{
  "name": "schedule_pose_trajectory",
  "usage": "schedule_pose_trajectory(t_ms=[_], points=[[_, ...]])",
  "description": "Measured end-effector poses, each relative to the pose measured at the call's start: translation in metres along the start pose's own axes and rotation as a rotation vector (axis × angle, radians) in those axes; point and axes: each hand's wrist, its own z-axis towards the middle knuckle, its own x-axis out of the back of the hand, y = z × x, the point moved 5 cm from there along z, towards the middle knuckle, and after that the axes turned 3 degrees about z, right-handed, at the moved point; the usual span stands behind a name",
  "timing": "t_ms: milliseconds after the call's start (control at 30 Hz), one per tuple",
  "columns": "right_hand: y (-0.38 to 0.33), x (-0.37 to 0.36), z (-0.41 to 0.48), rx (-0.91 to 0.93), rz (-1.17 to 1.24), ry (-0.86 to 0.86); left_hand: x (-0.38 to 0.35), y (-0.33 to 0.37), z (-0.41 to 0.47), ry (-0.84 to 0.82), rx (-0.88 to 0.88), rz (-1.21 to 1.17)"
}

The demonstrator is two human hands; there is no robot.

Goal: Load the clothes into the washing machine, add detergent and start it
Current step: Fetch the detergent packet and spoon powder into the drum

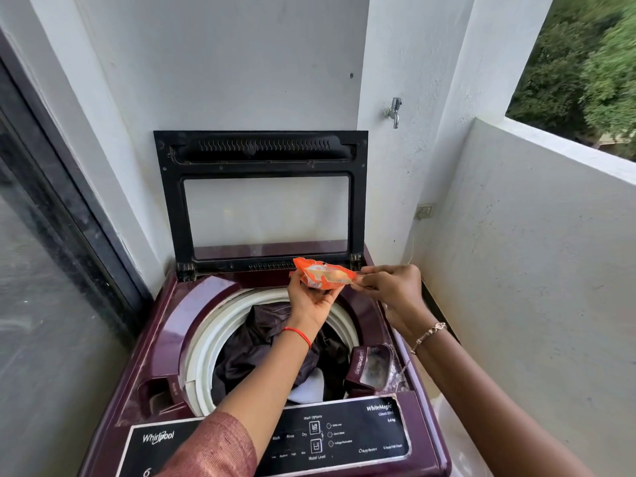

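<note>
Maroon Whirlpool washing machine (192,304) is standing with lid (168,201) raised, dark clothes (261,346) lying in its drum (206,339). Left hand (311,301) is gripping an orange detergent sachet (323,275) over the drum's rear rim, right hand (392,287) pinching the sachet's end.

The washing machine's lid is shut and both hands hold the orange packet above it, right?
No, the lid is open, standing up against the wall; the head view shows it. The left hand and right hand do hold the orange packet above the washing machine.
</note>
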Motion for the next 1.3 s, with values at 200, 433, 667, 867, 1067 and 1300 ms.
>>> schedule_pose_trajectory(t_ms=[200, 433, 667, 867, 1067, 1300], points=[[0.004, 0.012, 0.002, -0.113, 0.219, -0.008, -0.003, -0.002, -0.002, -0.004, 0.02, -0.038], [0.0, 0.033, 0.005, -0.169, 0.297, -0.023, 0.0, -0.002, 0.001, -0.005, 0.029, -0.019], [0.001, 0.05, 0.006, -0.191, 0.287, -0.06, 0.0, -0.013, -0.003, -0.032, 0.075, 0.011], [0.0, 0.059, 0.006, -0.196, 0.329, -0.024, 0.001, -0.016, -0.003, -0.055, 0.089, 0.011], [-0.002, 0.072, 0.004, -0.186, 0.334, 0.001, 0.003, -0.019, -0.001, -0.064, 0.086, 0.037], [-0.001, 0.085, -0.004, -0.174, 0.306, 0.019, 0.007, -0.022, 0.003, -0.06, 0.075, 0.107]])
